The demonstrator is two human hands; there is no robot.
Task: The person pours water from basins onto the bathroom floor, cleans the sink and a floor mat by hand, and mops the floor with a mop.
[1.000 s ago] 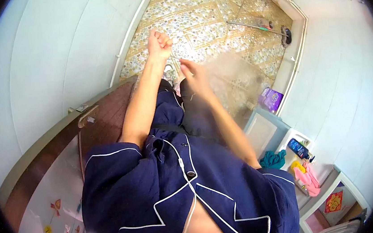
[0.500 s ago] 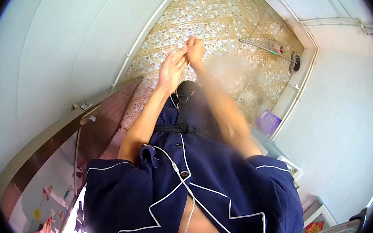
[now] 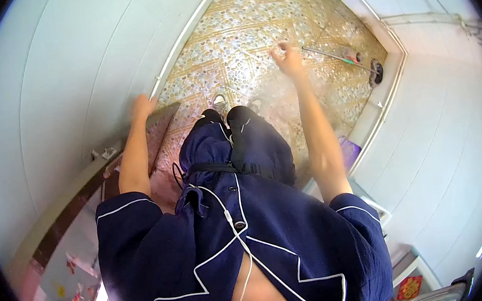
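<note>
My left hand (image 3: 143, 106) is at the upper end of a dark reddish-brown door or panel (image 3: 160, 126), close to the wall. Its fingers are blurred and partly turned away, so I cannot tell whether it touches the edge. Out in front over the patterned floor (image 3: 242, 40), my right hand (image 3: 288, 60) is raised with loosely bent fingers held apart. Nothing shows in it. A long-handled tool with a grey and green stick (image 3: 327, 55) lies on the floor beyond that hand, ending in a dark head (image 3: 377, 72).
Pale panelled walls (image 3: 65, 69) rise on both sides, with a pipe along the wall base. A purple container (image 3: 349, 151) stands by the right wall. At lower right is a white-framed unit (image 3: 421, 272) with a red and yellow item. My shoes (image 3: 220, 102) are on the floor below.
My hands were together in front of me and have parted. The left swung left to the door edge; the right moved right. The door shows at a slightly different angle.
</note>
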